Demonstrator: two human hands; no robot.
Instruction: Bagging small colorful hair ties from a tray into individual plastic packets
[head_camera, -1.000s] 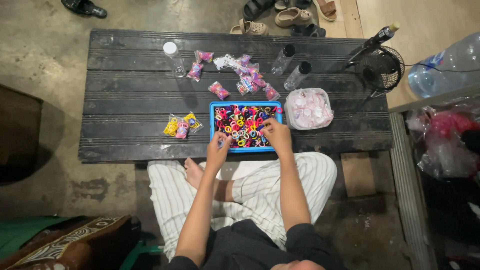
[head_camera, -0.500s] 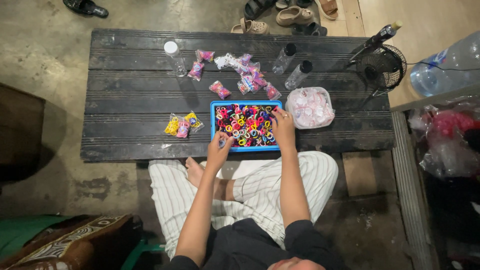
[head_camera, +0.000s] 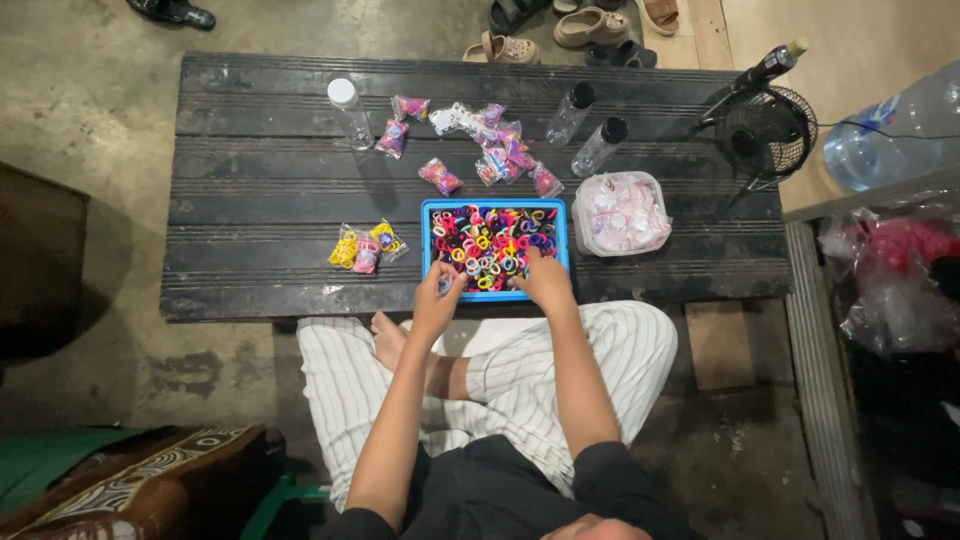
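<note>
Mid-frame on the table (head_camera: 250, 200), a blue tray (head_camera: 497, 208) brims with colourful hair ties (head_camera: 485, 240); right hand (head_camera: 545, 282) digs in, left hand (head_camera: 437, 300) pinches something small, and the clear tub (head_camera: 620, 213) right of it holds pale bags.

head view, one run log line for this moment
left hand: at near-left rim of blue rectangular plastic tray | right hand: in multicoloured small hair ties | tray: on dark slatted wooden table

Dark slatted table (head_camera: 250, 200) on concrete floor (head_camera: 90, 100) (stained), small fan (head_camera: 765, 135).

One blue tray (head_camera: 428, 215), three clear bottles (head_camera: 351, 112), perhaps eight small packets (head_camera: 440, 176).
</note>
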